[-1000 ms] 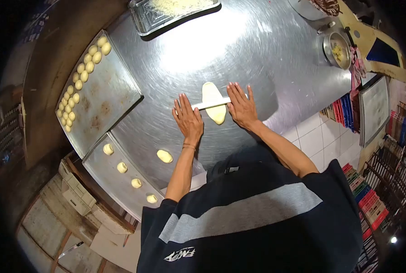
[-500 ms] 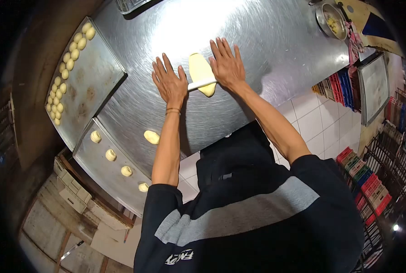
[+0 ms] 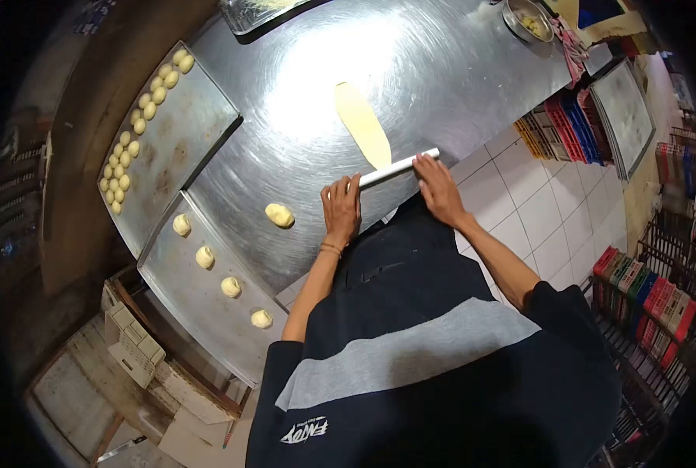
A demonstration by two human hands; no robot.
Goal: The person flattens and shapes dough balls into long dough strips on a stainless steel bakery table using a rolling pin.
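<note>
A thin white rolling pin [image 3: 394, 168] lies across the near edge of the steel table [image 3: 441, 70], just below a long flattened strip of yellow dough [image 3: 363, 123]. My left hand [image 3: 341, 207] rests on the pin's left end with its fingers over it. At the pin's right end, my right hand [image 3: 437, 185] presses down in the same way. A single dough ball [image 3: 279, 215] sits on the table to the left of my left hand.
A baking tray [image 3: 200, 140] at the far left holds several small dough balls [image 3: 141, 129] along its edge. A nearer tray [image 3: 176, 288] carries several spaced balls [image 3: 231, 287]. A metal bowl [image 3: 527, 19] and another tray stand at the back. Crates line the floor right.
Both hands pulled the rolling pin back toward my body, off the dough. The dough now lies longer and thinner, fully uncovered.
</note>
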